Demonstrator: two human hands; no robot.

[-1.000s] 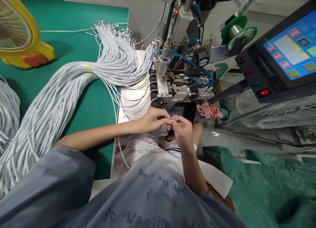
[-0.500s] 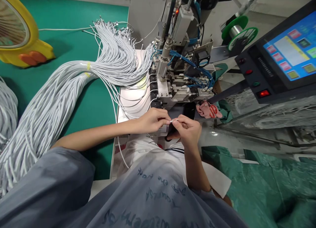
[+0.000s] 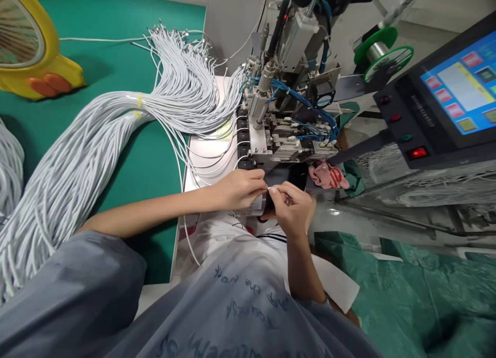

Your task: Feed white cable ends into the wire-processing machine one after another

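My left hand [image 3: 245,189] is closed in a pinch on a thin white cable, just in front of the machine's near edge. Fingertip to fingertip with it, my right hand [image 3: 293,207] pinches the same cable's end [image 3: 268,188]. Only a tiny bit of white shows between the two hands, and the fingers cover the rest. A large bundle of white cables [image 3: 112,121], tied with yellow tape, lies to the left. Several cables run from it into the black slots along the side of the machine [image 3: 259,136].
A green mat [image 3: 155,244] covers the table, with a yellow fan [image 3: 58,71] at its far left. On the right are a control screen [image 3: 461,94], a wire spool [image 3: 377,52] and a pink cloth [image 3: 327,175]. Green sheeting [image 3: 426,291] lies at the lower right.
My fingertips have drawn closer together, so less of the white cable end shows between them. The view has shifted slightly; bundle and machine stay in place.
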